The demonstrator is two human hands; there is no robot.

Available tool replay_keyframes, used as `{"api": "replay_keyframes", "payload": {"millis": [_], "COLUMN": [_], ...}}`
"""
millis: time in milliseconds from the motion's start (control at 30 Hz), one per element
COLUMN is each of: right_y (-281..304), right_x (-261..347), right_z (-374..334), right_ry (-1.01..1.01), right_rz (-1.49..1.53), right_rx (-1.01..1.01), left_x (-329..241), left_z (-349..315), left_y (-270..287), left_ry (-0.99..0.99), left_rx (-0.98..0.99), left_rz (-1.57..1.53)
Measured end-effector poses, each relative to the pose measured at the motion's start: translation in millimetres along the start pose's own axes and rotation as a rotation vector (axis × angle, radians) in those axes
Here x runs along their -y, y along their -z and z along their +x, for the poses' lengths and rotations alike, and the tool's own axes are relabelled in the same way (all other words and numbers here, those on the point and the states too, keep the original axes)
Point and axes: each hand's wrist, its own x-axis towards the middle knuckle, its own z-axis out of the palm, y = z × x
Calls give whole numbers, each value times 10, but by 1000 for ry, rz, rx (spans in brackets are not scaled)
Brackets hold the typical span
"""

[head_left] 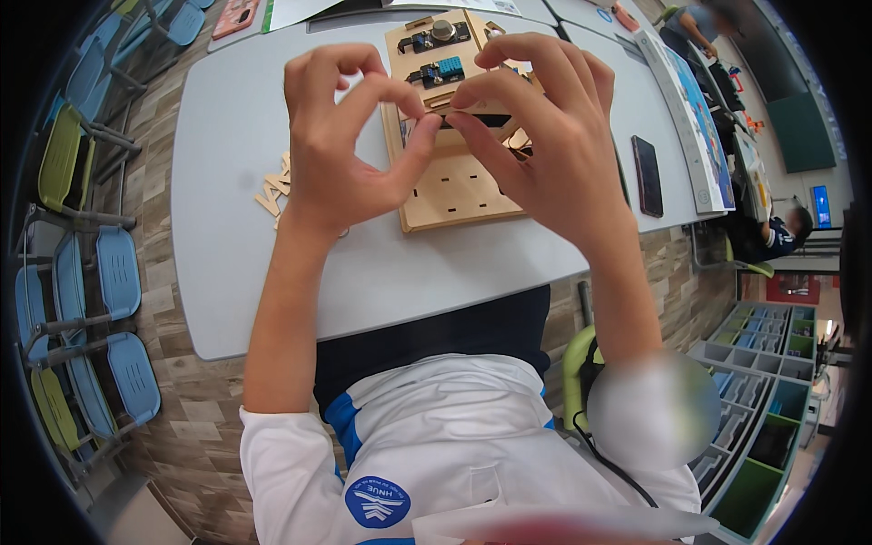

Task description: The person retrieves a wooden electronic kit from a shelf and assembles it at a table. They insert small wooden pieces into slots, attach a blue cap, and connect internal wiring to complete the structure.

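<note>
A light wooden model with a slotted base stands on the table in front of me. On its upper panel sit a blue sensor module and, farther back, a module with a round metal sensor. Above the model's middle, my left hand pinches thumb against forefinger. My right hand makes a like pinch just beside it, the fingertips of both nearly meeting. Whatever lies between them is too small to make out. The fingers hide parts of the model's sides.
Loose wooden letter-shaped pieces lie left of my left wrist on the white table. A dark phone rests to the right, near a large printed box. Blue chairs line the left; other people are at the right.
</note>
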Motion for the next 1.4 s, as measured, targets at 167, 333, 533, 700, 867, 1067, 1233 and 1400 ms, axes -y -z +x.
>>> {"api": "replay_keyframes", "payload": {"millis": [167,333,533,700,867,1067,1233,1400], "right_y": [-104,-96,-87,-98,-71,-69,-108,-131], "right_x": [124,165,170,159,138,117,117,113], "right_z": [-63,-57,-15,14,62,81,83,71], "right_ry": [-71,-103,-93,-76,-75,-63,-55,-57], "right_rz": [-21,-51,-40,-17,-24,-36,-36,-25], "right_rx": [-84,-72,-64,-70,-24,-1,-40,-47], "left_x": [-76,-112,-173,-225,-244,-253,-266,-281], "left_z": [-57,-98,-122,-186,-197,-194,-197,-196], "left_y": [-64,-102,-131,-241,-261,-283,-290,-274], "left_ry": [-8,19,35,135,193,189,189,198], "left_rx": [-97,-128,-163,-212,-213,-231,-227,-194], "left_rz": [51,58,86,-6,-76,-85,-53,-27]}}
